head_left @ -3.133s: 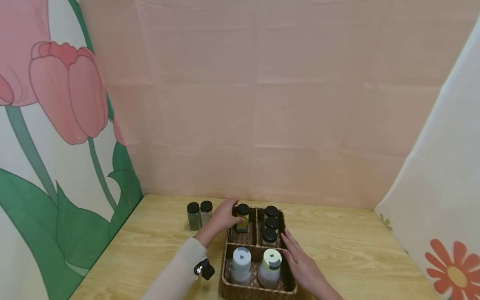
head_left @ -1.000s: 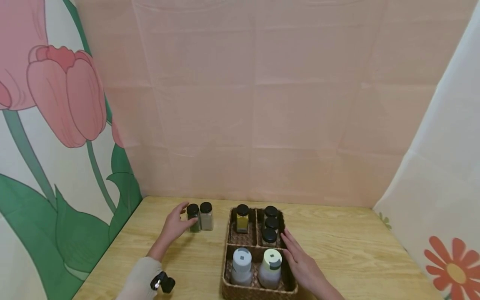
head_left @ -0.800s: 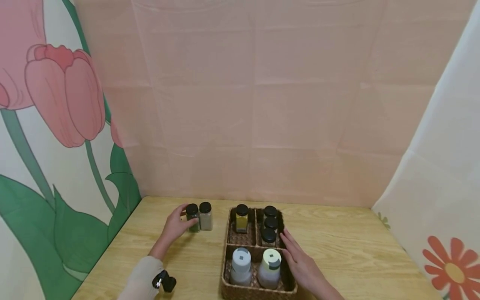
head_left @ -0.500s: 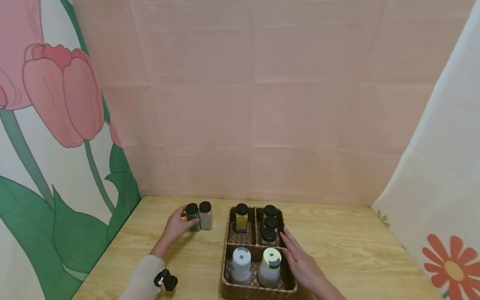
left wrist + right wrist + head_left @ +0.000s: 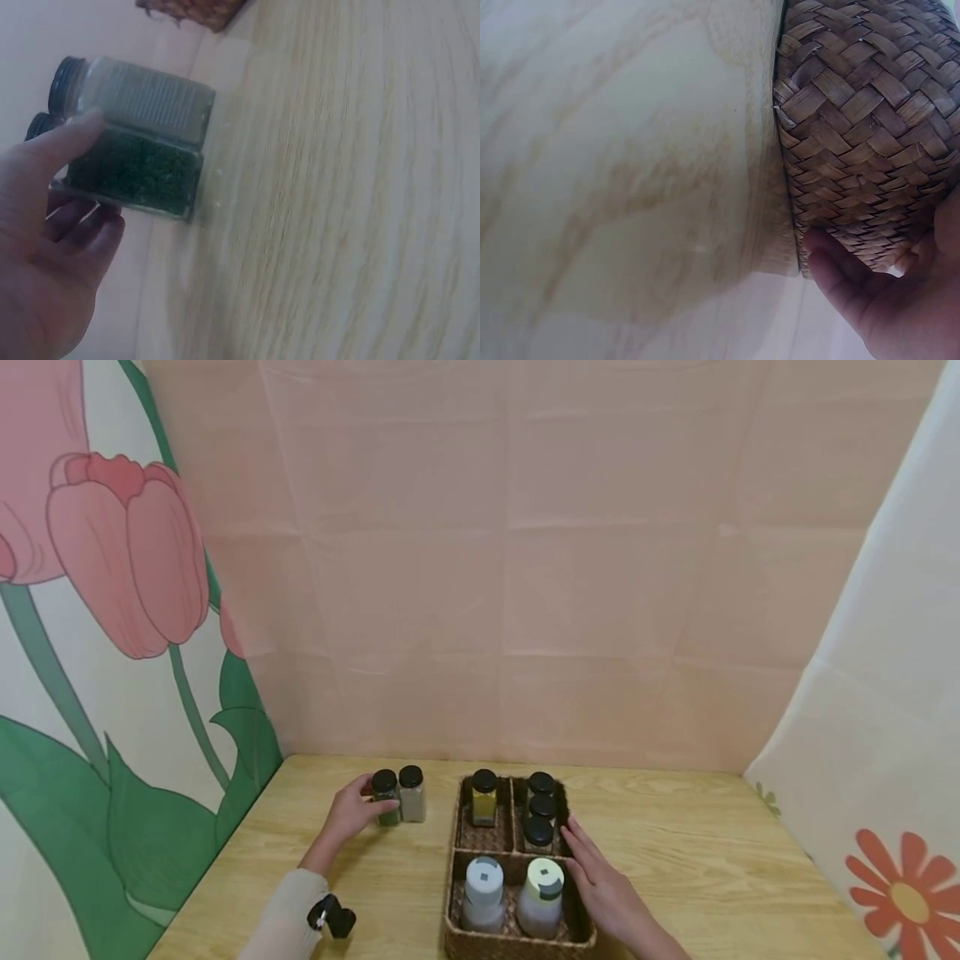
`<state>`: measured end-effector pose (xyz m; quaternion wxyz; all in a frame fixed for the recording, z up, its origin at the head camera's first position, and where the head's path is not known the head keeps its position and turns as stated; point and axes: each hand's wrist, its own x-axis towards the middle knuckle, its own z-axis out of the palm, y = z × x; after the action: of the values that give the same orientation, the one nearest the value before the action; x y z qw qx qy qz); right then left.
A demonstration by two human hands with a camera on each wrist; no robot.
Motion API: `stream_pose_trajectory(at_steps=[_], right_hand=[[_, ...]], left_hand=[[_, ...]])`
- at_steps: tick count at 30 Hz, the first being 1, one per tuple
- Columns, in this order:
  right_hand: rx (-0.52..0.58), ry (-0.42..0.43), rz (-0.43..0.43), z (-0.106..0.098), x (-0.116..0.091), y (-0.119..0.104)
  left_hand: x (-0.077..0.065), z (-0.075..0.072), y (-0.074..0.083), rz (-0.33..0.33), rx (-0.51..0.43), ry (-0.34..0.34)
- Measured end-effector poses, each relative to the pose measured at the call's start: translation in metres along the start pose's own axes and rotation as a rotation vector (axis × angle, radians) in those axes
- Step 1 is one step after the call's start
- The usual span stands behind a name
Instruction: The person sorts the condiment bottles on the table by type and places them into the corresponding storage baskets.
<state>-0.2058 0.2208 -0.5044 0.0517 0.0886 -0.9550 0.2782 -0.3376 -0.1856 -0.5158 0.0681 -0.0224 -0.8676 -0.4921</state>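
My left hand (image 5: 351,812) pinches a black-lidded spice jar of green flakes (image 5: 386,807) between thumb and fingers. In the left wrist view the thumb lies across the green-flake jar (image 5: 135,169), with the other fingers at its far side. Right against it stands a second spice jar with pale contents (image 5: 412,797). My right hand (image 5: 603,889) rests with extended fingers along the right wall of a woven basket (image 5: 517,948). The right wrist view shows the fingers touching the basket's weave (image 5: 870,127).
A yellow spice jar (image 5: 484,802) stands in the basket's back left compartment. Several black-lidded jars (image 5: 541,807) line the back right one. Two larger bottles, one white-capped (image 5: 483,889) and one yellow-capped (image 5: 542,893), fill the front. The wooden table (image 5: 697,860) ends at a pink cloth backdrop (image 5: 510,610).
My left hand has left the yellow jar in the basket, moved left to the green-flake jar, and closed its thumb and fingers on it. The right hand has stayed at the basket.
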Motion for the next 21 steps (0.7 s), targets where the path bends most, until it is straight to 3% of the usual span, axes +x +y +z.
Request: stream_pose_trajectory(at_steps=[7, 13, 21], right_hand=[[0.003, 0.003, 0.000, -0.001, 0.000, -0.001], [-0.003, 0.019, -0.007, -0.001, 0.000, 0.000], [-0.005, 0.011, -0.010, 0.001, 0.001, 0.000]], left_hand=[[0.002, -0.005, 0.007, 0.029, -0.084, 0.049], [0.002, -0.009, 0.020, 0.071, -0.092, 0.056], [-0.002, -0.014, 0.036, 0.066, -0.094, 0.058]])
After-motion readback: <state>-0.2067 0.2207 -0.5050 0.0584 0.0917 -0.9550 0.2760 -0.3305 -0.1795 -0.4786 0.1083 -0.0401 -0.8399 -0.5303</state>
